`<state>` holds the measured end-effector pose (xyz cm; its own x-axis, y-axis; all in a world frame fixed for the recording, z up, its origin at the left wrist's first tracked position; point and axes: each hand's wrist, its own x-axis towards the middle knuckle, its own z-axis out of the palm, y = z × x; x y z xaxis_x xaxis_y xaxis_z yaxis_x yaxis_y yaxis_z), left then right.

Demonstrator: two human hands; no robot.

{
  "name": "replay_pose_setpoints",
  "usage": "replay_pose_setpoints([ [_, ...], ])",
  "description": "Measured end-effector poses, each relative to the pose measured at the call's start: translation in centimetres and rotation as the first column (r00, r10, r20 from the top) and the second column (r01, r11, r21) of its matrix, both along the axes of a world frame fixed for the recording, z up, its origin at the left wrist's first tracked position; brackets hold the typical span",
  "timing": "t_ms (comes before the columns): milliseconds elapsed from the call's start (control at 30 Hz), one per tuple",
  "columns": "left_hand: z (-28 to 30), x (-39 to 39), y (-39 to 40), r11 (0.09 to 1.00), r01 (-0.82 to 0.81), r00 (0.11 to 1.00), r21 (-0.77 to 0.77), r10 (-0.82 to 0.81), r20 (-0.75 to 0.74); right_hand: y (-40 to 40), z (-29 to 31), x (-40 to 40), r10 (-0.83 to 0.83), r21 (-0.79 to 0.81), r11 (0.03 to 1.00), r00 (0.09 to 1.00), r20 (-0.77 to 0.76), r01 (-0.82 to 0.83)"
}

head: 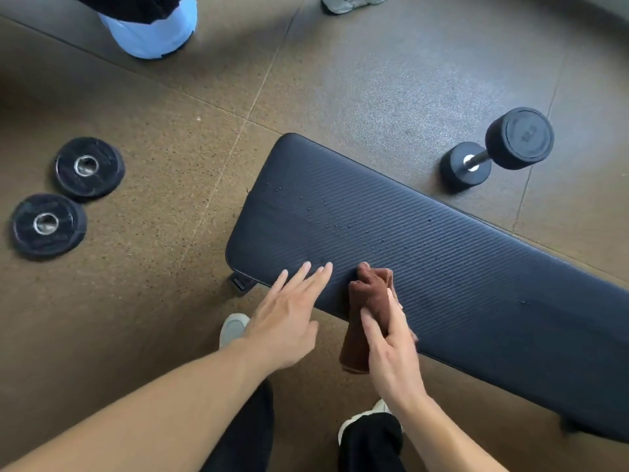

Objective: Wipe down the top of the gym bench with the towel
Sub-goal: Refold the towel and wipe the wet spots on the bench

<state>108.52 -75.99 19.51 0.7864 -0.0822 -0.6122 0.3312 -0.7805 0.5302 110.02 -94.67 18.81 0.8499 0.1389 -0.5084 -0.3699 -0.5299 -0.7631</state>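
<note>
Gym bench (442, 253): dark navy pad with fine diagonal ribbing, rounded corners, running from centre frame down to the right edge. Scattered water droplets (340, 216) sit on its top, mostly mid-pad, a few further right. A small bracket shows under its near left corner.

Towel (366, 311): brown, bunched into a roll, upper end on the near edge of the pad, lower end hanging off toward the floor. Right hand (391, 349) grips it, fingers (372, 327) curled round the roll.

Left hand (289, 321): fingers straight and spread wide, holding nothing, fingertips over the near left part of the pad; can't tell whether they touch it. Just left of the towel, apart from it.

Floor (153, 301): speckled brown rubber tiles. Two black weight plates (68, 199) lie flat at left, well apart from the bench. Black dumbbell (497, 148) lies beyond the bench at right. Wearer's white shoes and dark trousers at bottom; another person's light-blue trouser leg (149, 32) at top left.
</note>
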Motion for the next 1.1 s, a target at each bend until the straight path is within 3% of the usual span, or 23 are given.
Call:
replay_pose_setpoints([
  [67,1.0,-0.3,0.7,0.913,-0.368,0.929,-0.173,0.367,-0.040,2.7,1.9,0.3,-0.151,0.231,0.956,0.977,-0.148,0.183],
  [133,2.0,-0.2,1.9,0.662,-0.682,0.727,-0.310,0.658,-0.196,5.4,3.4,0.7,-0.229,0.310,0.882,0.897,-0.377,0.355],
  [200,2.7,-0.1,3.6,0.554,-0.766,0.640,-0.326,0.703,-0.311,8.1,4.2,0.8,-0.242,0.329,0.803,0.777,-0.582,0.497],
  [300,2.7,-0.2,6.1,0.537,-0.810,0.585,-0.237,0.767,-0.262,12.1,5.1,1.3,-0.254,0.280,0.810,0.738,-0.626,0.516],
  [433,2.0,0.1,6.4,0.462,-0.886,0.464,-0.046,0.878,-0.113,14.7,4.6,1.9,-0.180,0.233,0.914,0.848,-0.498,0.331],
  [567,3.1,1.0,3.7,0.437,-0.890,0.436,-0.130,0.899,0.033,13.9,3.8,2.6,-0.168,0.060,0.982,0.977,-0.130,0.177],
  [667,3.9,2.0,2.0,0.336,-0.923,0.325,-0.189,0.941,0.089,12.9,3.5,3.6,-0.192,-0.018,0.981,0.975,0.113,0.195],
  [767,4.2,2.7,2.3,0.240,-0.960,0.230,-0.146,0.970,0.077,12.5,3.7,6.3,-0.165,-0.040,0.980,0.914,0.369,0.193],
  [800,3.9,2.7,2.6,0.268,-0.955,0.261,-0.125,0.963,0.069,12.5,3.6,7.5,-0.121,-0.063,0.984,0.880,0.459,0.168],
  [867,2.8,2.3,3.6,0.459,-0.888,0.457,-0.013,0.887,0.064,12.7,2.5,9.4,0.108,-0.263,0.964,0.831,0.546,0.047],
  [933,0.9,1.7,4.9,0.638,-0.759,0.650,0.127,0.754,0.092,13.5,0.3,10.5,0.472,-0.567,0.797,0.801,0.370,-0.208],
  [1000,-0.2,1.6,6.0,0.694,-0.697,0.711,0.178,0.702,0.049,14.4,-2.3,10.4,0.668,-0.636,0.625,0.732,0.137,-0.452],
  [1100,-1.2,1.8,6.8,0.758,-0.629,0.771,0.173,0.637,0.012,15.3,-5.1,10.7,0.718,-0.654,0.581,0.683,0.132,-0.484],
])
